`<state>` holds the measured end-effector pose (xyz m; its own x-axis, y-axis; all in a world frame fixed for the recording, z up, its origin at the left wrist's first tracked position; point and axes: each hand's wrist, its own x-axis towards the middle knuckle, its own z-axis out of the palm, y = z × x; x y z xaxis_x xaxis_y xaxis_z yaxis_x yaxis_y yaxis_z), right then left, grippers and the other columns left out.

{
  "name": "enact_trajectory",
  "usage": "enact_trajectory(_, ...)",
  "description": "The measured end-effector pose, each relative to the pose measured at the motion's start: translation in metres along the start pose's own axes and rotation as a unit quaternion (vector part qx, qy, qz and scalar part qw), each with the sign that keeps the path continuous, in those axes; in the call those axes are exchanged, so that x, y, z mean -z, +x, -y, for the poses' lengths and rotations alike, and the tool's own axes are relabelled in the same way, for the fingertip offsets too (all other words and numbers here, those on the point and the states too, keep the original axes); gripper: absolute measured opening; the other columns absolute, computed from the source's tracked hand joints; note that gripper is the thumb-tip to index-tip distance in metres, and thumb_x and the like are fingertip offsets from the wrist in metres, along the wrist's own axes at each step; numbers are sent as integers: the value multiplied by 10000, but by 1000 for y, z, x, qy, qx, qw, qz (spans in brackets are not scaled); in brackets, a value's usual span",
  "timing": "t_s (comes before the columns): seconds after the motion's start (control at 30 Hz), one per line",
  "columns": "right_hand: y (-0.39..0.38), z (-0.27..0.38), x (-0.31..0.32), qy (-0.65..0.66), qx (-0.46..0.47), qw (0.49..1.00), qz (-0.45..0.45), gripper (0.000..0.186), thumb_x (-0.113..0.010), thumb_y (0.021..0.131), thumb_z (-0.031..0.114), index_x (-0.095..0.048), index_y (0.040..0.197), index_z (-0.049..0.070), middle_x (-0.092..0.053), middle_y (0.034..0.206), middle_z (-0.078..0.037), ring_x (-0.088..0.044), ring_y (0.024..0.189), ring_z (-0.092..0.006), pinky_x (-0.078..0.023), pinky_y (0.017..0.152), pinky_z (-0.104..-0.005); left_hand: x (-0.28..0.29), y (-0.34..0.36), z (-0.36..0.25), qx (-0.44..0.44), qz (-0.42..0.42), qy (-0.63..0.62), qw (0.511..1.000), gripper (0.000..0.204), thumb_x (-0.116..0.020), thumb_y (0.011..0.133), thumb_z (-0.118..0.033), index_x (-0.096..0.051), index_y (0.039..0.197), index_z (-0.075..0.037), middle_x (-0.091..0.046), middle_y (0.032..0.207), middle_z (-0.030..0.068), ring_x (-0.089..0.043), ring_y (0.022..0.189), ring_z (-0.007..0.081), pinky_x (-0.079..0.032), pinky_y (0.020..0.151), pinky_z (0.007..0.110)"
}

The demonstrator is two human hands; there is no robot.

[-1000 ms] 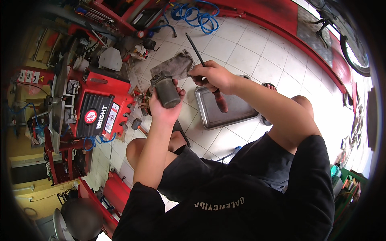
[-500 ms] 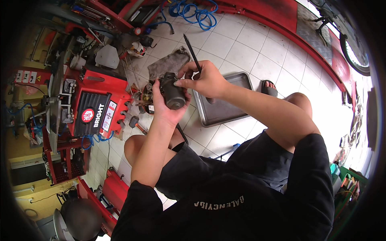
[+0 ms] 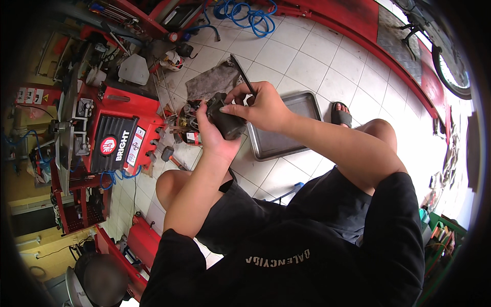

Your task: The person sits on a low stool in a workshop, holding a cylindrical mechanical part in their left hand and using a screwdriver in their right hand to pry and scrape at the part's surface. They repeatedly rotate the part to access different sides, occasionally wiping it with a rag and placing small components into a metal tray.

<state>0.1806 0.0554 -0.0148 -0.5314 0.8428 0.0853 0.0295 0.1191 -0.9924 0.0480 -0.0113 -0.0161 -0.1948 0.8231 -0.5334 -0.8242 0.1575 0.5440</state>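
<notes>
My left hand [image 3: 221, 146] is wrapped round a dark cylinder-shaped part [image 3: 229, 124], probably a small motor, and supports it from below and the left. The part is tilted, its rounded end toward me. My right hand [image 3: 267, 106] is closed at the part's upper right side, the thumb laid against it. A thin black rod-like tool [image 3: 242, 73] sticks up from between the right fingers, pointing away to the left. Its lower end is hidden by the hand. What the right fingertips touch on the part is too small to make out.
A metal tray [image 3: 279, 140] lies on the tiles, right of the part. A dirty grey rag [image 3: 204, 83] is beyond my hands. Left are loose tools [image 3: 185, 123], a hammer [image 3: 168, 153] and a red machine [image 3: 115, 143]. A blue hose [image 3: 253, 20] coils at the far side.
The part has turned in my left hand, its rounded end swinging to the right. The rod in my right hand has shifted down and slightly left.
</notes>
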Motion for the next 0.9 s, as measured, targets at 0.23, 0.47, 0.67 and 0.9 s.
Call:
enact_trajectory(0.23, 0, 3, 2, -8, -4, 1000, -20, 195, -826, 818, 159, -749, 934, 22, -625, 711, 24, -501, 581, -38, -418, 532, -239, -5, -8, -3, -25, -18, -29, 999, 588, -409, 976, -571, -546, 1281, -88, -588, 1286, 94, -560, 1220, 237, -408, 1092, 404)
enact_trajectory(0.47, 0, 10, 4, 15, -42, 999, -19, 196, -820, 803, 198, -772, 932, 59, -664, 722, -16, -571, 654, -98, -492, 632, -298, -2, -8, -5, -10, 3, -88, 996, 712, -378, 948, -609, -462, 1395, -61, -516, 1398, 146, -478, 1336, 278, -311, 1186, 455)
enact_trajectory(0.67, 0, 14, 3, 48, -64, 997, -8, 183, -817, 808, 180, -765, 922, 47, -666, 726, -18, -590, 623, -100, -498, 592, -286, 0, -7, -2, -19, 28, -65, 997, 713, -375, 942, -612, -471, 1394, -68, -523, 1401, 141, -474, 1342, 270, -322, 1162, 457)
enact_trajectory(0.9, -4, 27, 4, 47, -102, 994, 1, 250, -816, 838, 230, -742, 1009, 63, -670, 742, -18, -583, 607, -68, -423, 414, -278, -2, -8, -2, -22, 33, -74, 997, 723, -386, 931, -617, -479, 1388, -64, -517, 1415, 141, -472, 1348, 269, -335, 1151, 431)
